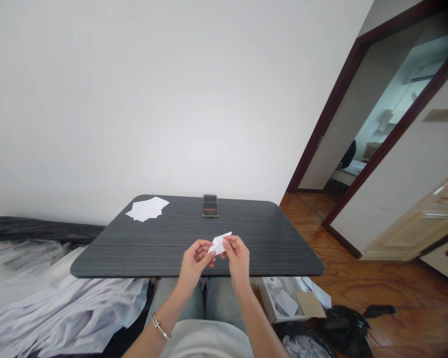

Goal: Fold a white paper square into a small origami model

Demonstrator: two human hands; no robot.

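A small folded white paper [219,243] is held above the near middle of the dark table [164,248]. My left hand [197,259] pinches its left end between thumb and fingers. On its right side, my right hand [237,256] grips the paper, with thumb and index finger pressed together on it. A pointed corner of the paper sticks up between the hands. Several white paper sheets [147,209] lie in a loose pile at the table's back left. A phone [210,206] rests near the back edge, its screen lit.
A box with white papers [281,298] stands below the table's right side, beside a black bag of paper [306,346]. White cloth or sheeting [78,313] is heaped at the lower left. A wall [209,99] rises behind the table.
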